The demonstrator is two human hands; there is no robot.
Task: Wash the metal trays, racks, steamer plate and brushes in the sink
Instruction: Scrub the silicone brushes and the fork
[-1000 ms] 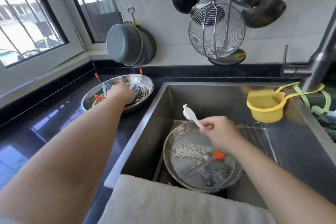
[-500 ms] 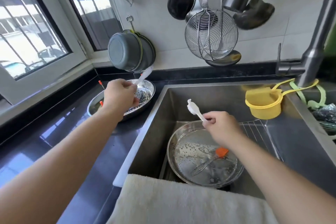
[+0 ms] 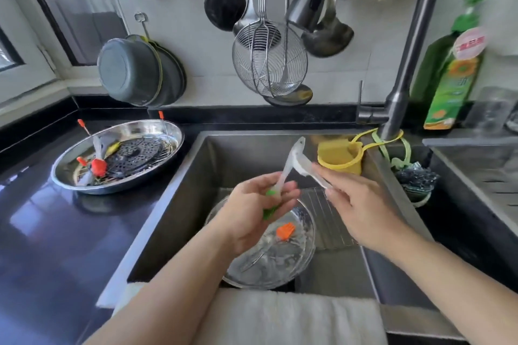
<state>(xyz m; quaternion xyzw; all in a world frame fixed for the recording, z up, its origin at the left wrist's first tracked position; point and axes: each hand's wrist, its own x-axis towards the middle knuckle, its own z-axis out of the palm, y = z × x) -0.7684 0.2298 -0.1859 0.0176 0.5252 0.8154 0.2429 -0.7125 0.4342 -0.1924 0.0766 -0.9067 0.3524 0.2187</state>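
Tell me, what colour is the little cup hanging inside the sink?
Yellow cup, head view.

The left hand (image 3: 260, 204) covers the green brush (image 3: 271, 209) head. The round tray (image 3: 280, 266) in the sink is partly hidden by that forearm. Both forearms are cut off at the bottom edge.
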